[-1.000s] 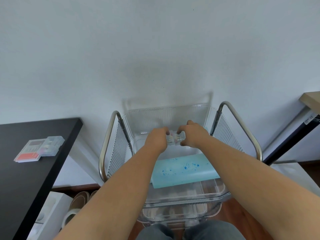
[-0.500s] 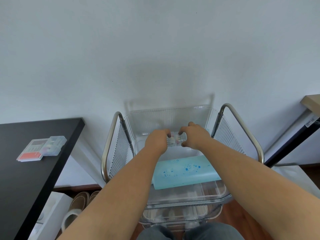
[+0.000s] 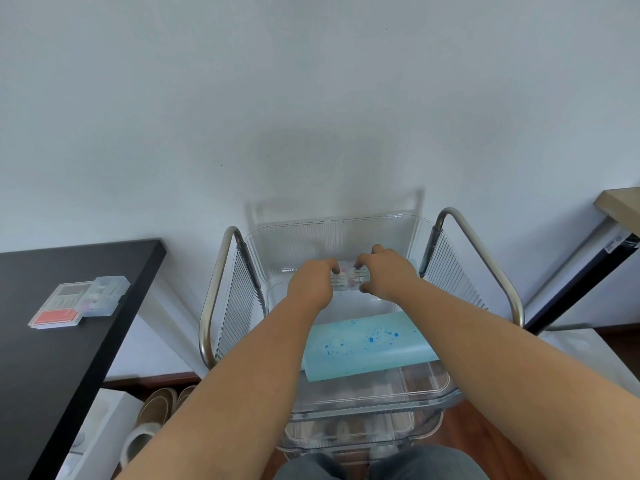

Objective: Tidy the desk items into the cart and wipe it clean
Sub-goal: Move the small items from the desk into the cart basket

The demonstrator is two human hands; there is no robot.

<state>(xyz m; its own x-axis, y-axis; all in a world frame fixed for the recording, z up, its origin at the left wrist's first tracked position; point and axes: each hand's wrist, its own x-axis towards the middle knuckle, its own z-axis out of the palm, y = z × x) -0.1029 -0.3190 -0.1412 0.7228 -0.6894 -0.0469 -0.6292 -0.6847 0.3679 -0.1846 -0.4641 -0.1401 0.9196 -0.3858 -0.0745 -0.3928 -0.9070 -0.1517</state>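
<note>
Small clear organiser box (image 3: pixel 348 279): hard transparent plastic, compartmented, pale coloured bits inside; gripped at both ends, left hand (image 3: pixel 311 284) and right hand (image 3: pixel 386 277) with fingers (image 3: pixel 363 266) curled round it, long axis running hand to hand, held low over the far part of the cart's top tray (image 3: pixel 426 382). Directly below the fingers, bare tray floor; judged ready for setting down there. Toward the wrists from the fingers, pale blue speckled pad (image 3: pixel 367 344), smooth, flat, rounded edge. Cart: clear ribbed plastic walls, brushed metal tube handles (image 3: pixel 211 306). Well off to the left of the fingers, on the black matte desk (image 3: pixel 52 358), second clear case with red insert (image 3: pixel 79 301), nearer the left hand, not yet stowed. Slippers (image 3: pixel 152 417) on floor beneath.
</note>
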